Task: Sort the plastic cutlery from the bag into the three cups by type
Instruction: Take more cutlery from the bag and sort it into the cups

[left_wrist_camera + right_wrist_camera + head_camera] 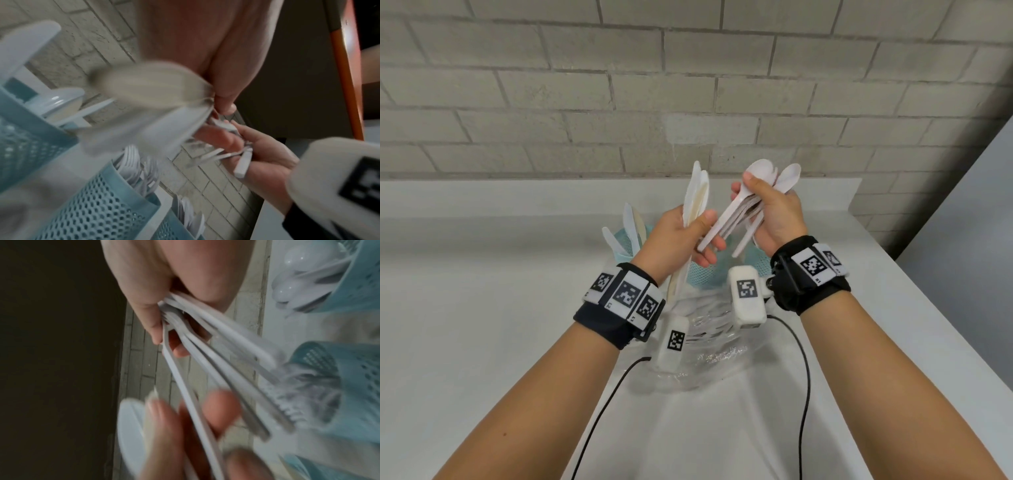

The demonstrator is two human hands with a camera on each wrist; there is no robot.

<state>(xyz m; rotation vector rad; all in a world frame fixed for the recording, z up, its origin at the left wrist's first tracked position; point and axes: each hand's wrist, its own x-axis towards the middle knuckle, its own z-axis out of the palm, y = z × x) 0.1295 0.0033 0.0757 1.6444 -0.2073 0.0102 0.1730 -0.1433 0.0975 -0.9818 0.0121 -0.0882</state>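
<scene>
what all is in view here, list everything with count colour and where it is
knives: a few, white and cream, upright in the left hand
spoons: a bunch, white, fanned in the right hand, bowls up
cups: three, teal perforated, on the counter behind the hands, cutlery already in them
bag: one, clear plastic, on the counter below the wrists
counter: one, white, against the wall
wall: grey brick, behind the counter
left hand: grips the knives; marker wristband and camera on the wrist
right hand: grips the spoons; same wrist gear
</scene>
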